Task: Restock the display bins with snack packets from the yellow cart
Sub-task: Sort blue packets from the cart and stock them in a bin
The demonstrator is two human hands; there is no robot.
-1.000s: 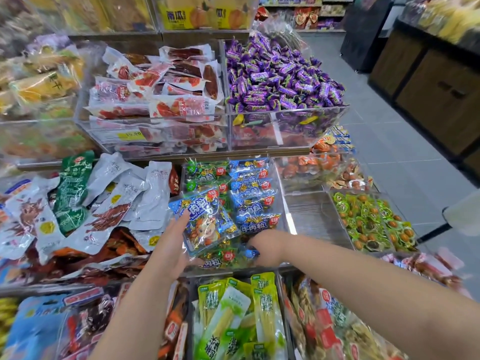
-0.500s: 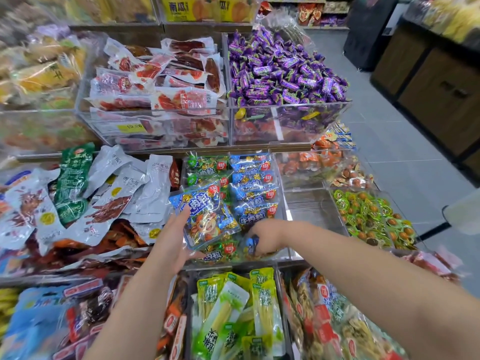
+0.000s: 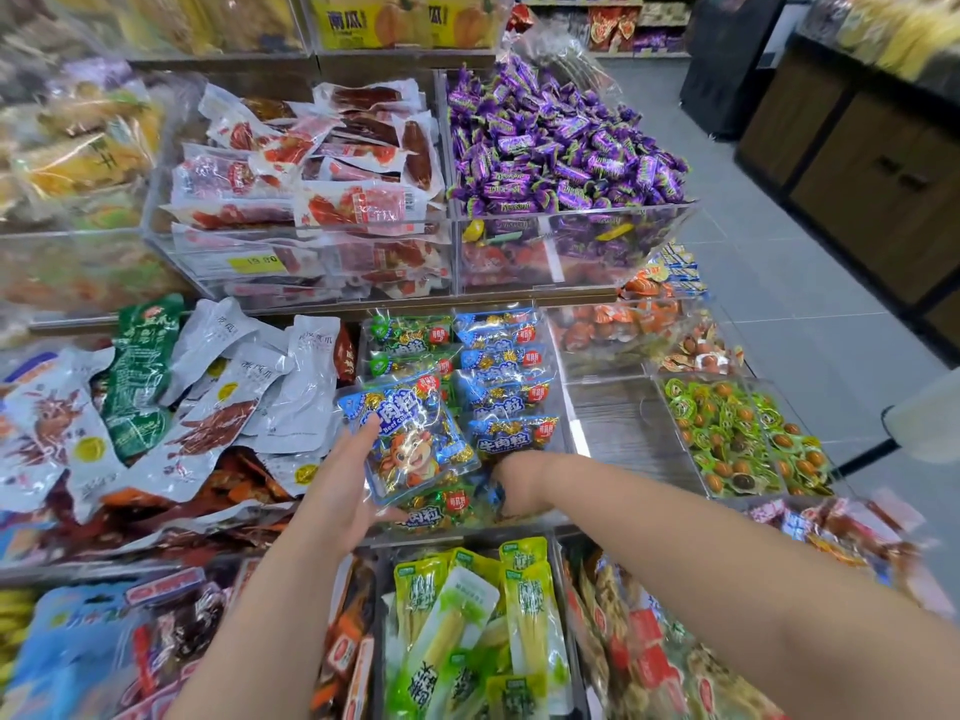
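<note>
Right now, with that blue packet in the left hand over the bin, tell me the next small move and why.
Probably lower the blue packet flat onto the front of the bin. The left hand holds it tilted above the packets there, and the right hand is down at the bin's front, fingers hidden, seemingly making room below the blue row.

Bright, even store light from overhead, barely any shadows. Glare streaks on the clear acrylic bin fronts (image 3: 561, 252), and the glossy blue plastic snack packet (image 3: 410, 439) in my left hand (image 3: 340, 491) glints. Centre's sharp, but the yellow bagged snacks (image 3: 78, 158) far left & the bottom corners smear w/ blur. Wide lens bends everything at the edges.
</note>
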